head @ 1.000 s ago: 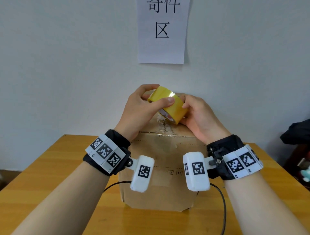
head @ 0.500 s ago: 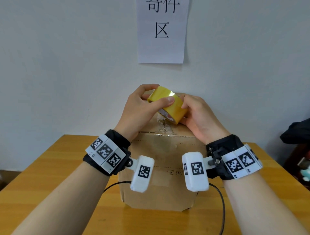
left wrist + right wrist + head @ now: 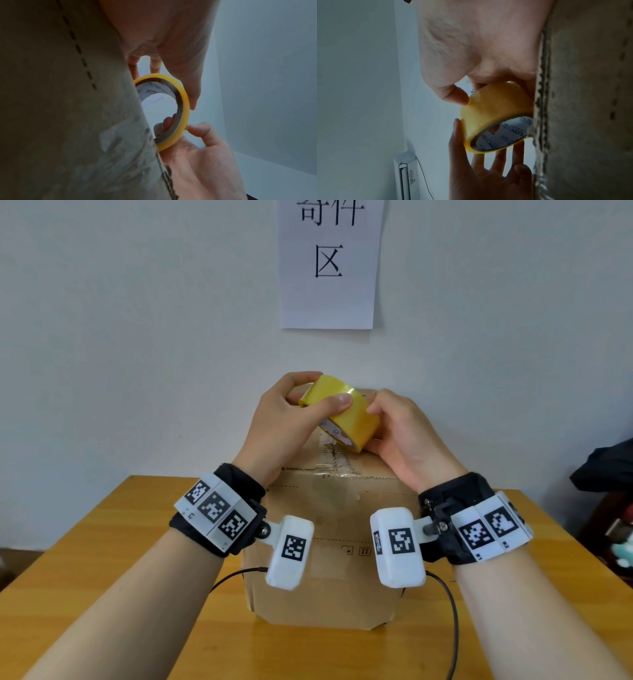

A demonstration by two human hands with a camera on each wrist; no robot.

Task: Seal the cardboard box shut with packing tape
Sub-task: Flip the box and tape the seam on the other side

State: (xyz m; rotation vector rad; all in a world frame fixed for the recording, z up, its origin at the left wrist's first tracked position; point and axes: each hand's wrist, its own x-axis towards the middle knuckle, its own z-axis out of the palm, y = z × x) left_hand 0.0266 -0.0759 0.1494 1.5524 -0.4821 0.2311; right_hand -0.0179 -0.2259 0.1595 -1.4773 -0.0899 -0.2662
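Observation:
A brown cardboard box (image 3: 329, 570) stands on the wooden table (image 3: 102, 559), its top flaps closed with old clear tape along the seam. Above its top I hold a yellow roll of packing tape (image 3: 346, 412) tilted, with both hands. My left hand (image 3: 291, 419) grips the roll, thumb across the outer face and fingers over the far rim. My right hand (image 3: 400, 426) pinches the roll's right side with thumb on the outer face. In the left wrist view the roll (image 3: 183, 111) shows its printed core. The right wrist view shows the roll (image 3: 494, 111) beside the box edge (image 3: 544, 94).
A white paper sign (image 3: 327, 261) hangs on the wall behind the box. Dark cloth (image 3: 606, 463) lies at the right edge. A black cable (image 3: 452, 618) runs across the table in front of the box.
The hands have turned the roll slightly; my right thumb tip has shifted along the roll's outer face. The box has not moved.

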